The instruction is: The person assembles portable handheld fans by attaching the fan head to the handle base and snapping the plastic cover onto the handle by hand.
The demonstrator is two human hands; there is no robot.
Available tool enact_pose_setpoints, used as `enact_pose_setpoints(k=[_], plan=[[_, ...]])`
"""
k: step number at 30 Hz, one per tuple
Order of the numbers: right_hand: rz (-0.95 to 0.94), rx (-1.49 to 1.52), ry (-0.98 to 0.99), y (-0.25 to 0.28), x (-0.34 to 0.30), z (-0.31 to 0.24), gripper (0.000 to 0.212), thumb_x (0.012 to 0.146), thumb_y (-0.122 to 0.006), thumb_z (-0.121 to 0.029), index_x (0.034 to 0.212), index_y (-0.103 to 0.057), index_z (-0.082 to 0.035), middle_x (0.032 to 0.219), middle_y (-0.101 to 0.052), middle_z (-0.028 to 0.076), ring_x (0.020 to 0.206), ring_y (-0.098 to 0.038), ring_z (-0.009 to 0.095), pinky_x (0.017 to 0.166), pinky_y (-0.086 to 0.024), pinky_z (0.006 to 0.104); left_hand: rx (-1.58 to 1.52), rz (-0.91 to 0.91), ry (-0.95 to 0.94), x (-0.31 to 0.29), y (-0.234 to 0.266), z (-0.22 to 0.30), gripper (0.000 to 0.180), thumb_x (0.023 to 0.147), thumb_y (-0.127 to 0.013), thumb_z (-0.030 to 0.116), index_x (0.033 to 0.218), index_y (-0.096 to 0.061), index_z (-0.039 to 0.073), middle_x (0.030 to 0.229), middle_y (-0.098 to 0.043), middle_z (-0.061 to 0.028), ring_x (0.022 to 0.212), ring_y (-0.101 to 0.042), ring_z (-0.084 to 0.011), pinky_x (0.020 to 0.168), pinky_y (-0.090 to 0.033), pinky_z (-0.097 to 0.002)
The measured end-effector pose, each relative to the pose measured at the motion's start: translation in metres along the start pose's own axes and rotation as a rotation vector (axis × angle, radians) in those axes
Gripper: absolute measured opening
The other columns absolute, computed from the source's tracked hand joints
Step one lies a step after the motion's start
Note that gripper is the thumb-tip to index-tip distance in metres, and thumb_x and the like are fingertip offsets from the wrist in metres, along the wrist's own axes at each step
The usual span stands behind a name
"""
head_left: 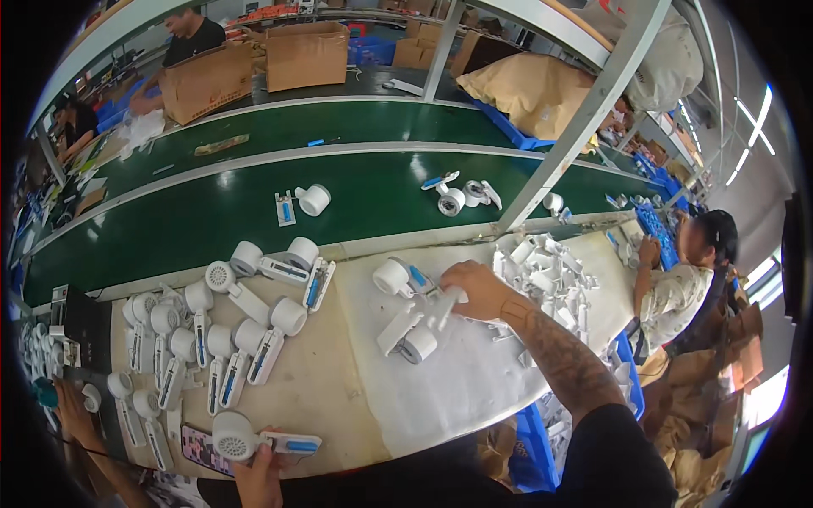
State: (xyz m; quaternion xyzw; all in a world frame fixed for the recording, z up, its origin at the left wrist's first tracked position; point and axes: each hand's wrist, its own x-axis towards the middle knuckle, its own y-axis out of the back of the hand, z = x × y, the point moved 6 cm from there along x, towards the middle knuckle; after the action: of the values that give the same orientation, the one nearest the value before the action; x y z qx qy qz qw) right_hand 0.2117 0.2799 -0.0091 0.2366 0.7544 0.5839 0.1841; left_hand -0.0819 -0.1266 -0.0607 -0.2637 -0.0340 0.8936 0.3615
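Note:
At the front edge of the table, my left hand grips a white handheld unit, which looks like a small fan with a round grilled head. Its short handle is uncovered and shows a blue cell inside. My right hand is stretched across the white sheet, its fingers closed on a white plastic piece. Beside that piece, two more units lie on the sheet: one with a blue cell showing, the other with its round head toward me. My right fingertips are partly hidden.
Several similar units cover the table's left side, near a phone. Loose white plastic parts are heaped at right. Beyond runs a green conveyor belt, with a metal post. Another person's hand is at far left; a co-worker sits right.

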Motion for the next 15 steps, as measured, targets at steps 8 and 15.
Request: enact_pose_setpoints(k=[8,15], plan=[[0.034,-0.01,-0.115,0.06,-0.016,-0.058,0.025,0.073,-0.066,-0.002,0.096,-0.059,-0.006,0.083,-0.067,0.021,0.078,-0.065,0.044,0.07,-0.05,0.052,-0.327,-0.152,0.009,0.027,-0.056,0.012,0.043,0.097,-0.055,0.022,0.129,-0.055,-0.006,0.12,-0.067,-0.0165,0.089,-0.066,-0.0195,0.071,-0.052,-0.0313],[0.264,0.502,0.115,0.05,-0.017,-0.211,0.048,0.077,-0.083,-0.031,0.107,-0.059,-0.002,0.088,-0.063,0.015,0.074,-0.066,0.034,0.066,-0.053,0.0386,-0.393,-0.209,-0.039,0.029,-0.085,0.031,0.045,0.102,-0.047,0.03,0.133,-0.053,-0.002,0.124,-0.065,-0.0129,0.087,-0.061,-0.015,0.079,-0.051,-0.0292]])
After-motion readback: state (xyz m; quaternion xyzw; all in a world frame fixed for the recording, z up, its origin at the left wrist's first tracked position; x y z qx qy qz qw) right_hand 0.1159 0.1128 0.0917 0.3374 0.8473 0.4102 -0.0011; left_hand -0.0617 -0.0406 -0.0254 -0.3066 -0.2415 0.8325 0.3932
